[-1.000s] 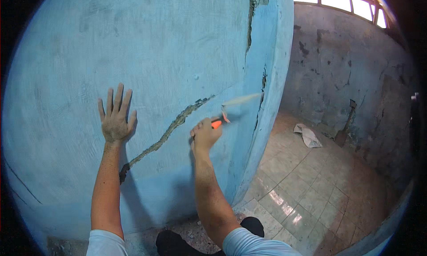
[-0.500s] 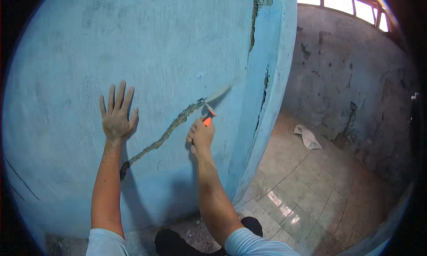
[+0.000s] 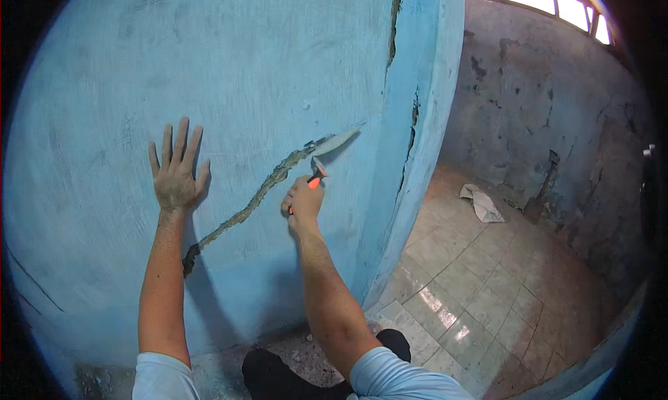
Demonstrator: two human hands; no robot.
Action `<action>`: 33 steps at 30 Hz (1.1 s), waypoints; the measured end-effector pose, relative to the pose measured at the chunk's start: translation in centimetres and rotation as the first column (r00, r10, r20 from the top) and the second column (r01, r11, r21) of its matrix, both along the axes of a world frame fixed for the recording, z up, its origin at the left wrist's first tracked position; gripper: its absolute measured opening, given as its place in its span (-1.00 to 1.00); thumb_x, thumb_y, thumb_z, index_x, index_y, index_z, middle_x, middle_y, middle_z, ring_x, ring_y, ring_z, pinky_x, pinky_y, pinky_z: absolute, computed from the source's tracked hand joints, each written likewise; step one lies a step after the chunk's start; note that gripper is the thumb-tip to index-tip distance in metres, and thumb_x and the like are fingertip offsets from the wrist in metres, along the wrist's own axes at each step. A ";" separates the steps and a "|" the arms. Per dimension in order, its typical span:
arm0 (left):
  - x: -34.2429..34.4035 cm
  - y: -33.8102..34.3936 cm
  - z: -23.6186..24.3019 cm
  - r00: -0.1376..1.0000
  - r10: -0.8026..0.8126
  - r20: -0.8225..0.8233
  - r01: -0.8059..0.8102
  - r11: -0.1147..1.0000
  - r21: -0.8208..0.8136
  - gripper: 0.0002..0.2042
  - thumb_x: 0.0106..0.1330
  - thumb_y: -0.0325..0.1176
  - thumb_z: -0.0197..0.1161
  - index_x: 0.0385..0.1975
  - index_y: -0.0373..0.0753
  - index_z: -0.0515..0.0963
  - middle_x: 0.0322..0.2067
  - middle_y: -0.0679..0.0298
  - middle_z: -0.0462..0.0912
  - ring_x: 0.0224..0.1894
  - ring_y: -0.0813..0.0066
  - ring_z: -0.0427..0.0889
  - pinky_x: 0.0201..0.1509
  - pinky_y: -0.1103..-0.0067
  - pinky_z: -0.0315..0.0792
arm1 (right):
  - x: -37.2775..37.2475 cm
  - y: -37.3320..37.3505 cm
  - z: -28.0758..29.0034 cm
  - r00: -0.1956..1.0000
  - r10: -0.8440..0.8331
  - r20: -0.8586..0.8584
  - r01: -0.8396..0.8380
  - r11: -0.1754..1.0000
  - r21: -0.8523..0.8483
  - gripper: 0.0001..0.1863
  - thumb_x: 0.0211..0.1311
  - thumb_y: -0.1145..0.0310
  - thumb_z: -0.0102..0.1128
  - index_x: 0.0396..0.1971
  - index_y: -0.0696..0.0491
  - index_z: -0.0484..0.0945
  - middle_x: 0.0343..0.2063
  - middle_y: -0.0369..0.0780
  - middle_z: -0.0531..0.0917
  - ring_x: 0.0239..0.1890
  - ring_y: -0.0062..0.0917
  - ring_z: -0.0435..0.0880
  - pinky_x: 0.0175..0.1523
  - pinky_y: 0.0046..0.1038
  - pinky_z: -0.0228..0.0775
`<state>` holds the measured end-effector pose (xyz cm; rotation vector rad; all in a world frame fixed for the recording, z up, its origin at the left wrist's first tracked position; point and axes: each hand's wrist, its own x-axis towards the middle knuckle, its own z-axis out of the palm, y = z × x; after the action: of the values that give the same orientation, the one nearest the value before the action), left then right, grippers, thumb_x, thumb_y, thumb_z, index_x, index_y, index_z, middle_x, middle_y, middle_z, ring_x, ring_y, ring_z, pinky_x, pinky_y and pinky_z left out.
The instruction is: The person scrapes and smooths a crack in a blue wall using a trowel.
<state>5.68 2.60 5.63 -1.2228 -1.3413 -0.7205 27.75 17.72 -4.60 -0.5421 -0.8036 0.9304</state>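
Observation:
My left hand point(image 3: 177, 174) lies flat against the blue plastered wall point(image 3: 229, 73), its fingers spread and pointing up. A rough, broken-out crack point(image 3: 252, 206) runs diagonally up the wall, from beside my left forearm toward the right. My right hand point(image 3: 304, 200) is closed round the orange-and-black handle of a pointed trowel point(image 3: 337, 142). The trowel's blade lies along the upper end of the crack, its tip pointing up and right. Part of the handle is hidden inside my fingers.
Further cracks point(image 3: 412, 132) run down near the wall's right edge. Beyond that edge is a tiled floor point(image 3: 480, 289) with a crumpled white sack point(image 3: 481, 204) and a shovel point(image 3: 543, 191) leaning on the far grey wall point(image 3: 515, 94). Rubble point(image 3: 296, 362) lies at the wall's foot.
The trowel and my right hand have shifted slightly left, and the blade now sits lower along the crack's upper end. My left hand stays flat on the wall. The view has tilted a little.

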 end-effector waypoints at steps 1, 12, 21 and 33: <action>-2.0 -1.6 -0.5 0.998 0.067 0.008 -0.067 0.998 -0.012 -0.28 0.34 -0.07 0.23 0.56 0.19 0.28 0.64 0.45 0.07 0.68 0.24 -0.06 0.71 -0.02 -0.31 | -0.7 -3.6 1.9 0.956 0.282 -0.081 -0.287 0.956 -0.061 -0.78 0.35 0.51 0.09 -0.38 -0.08 0.24 -0.60 -0.34 0.37 -0.73 -0.65 0.28 -0.66 -0.50 0.13; -2.4 -1.7 -0.4 0.993 0.113 0.021 -0.113 0.993 -0.027 -0.28 0.37 -0.08 0.20 0.58 0.16 0.23 0.65 0.46 0.02 0.69 0.27 -0.11 0.70 -0.02 -0.38 | -1.6 -8.5 4.2 0.846 0.506 -0.170 -0.517 0.856 -0.024 -0.79 0.35 0.53 0.07 -0.36 -0.08 0.26 -0.63 -0.37 0.36 -0.73 -0.70 0.23 -0.67 -0.51 0.10; -2.1 -1.1 0.1 0.996 0.092 0.006 -0.092 0.996 0.013 -0.31 0.39 -0.03 0.17 0.57 0.21 0.25 0.65 0.48 0.03 0.68 0.25 -0.06 0.70 -0.01 -0.34 | -1.0 -8.4 4.3 0.915 0.279 -0.293 -0.249 0.959 0.138 -0.83 0.33 0.53 0.07 -0.31 -0.01 0.26 -0.61 -0.35 0.36 -0.73 -0.63 0.29 -0.66 -0.47 0.20; -0.8 -0.2 0.5 0.998 0.058 0.005 -0.058 0.998 -0.004 -0.30 0.37 -0.04 0.20 0.57 0.19 0.26 0.64 0.45 0.07 0.68 0.22 -0.06 0.70 -0.04 -0.35 | -2.6 -4.4 2.9 0.997 -0.074 0.014 0.070 0.984 0.163 -0.89 0.30 0.51 0.08 -0.36 0.10 0.33 -0.60 -0.31 0.43 -0.65 -0.59 0.36 -0.57 -0.43 0.21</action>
<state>4.89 2.39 6.13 -1.1808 -1.3778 -0.6808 25.18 13.33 -1.67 -0.4362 -0.8638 0.7864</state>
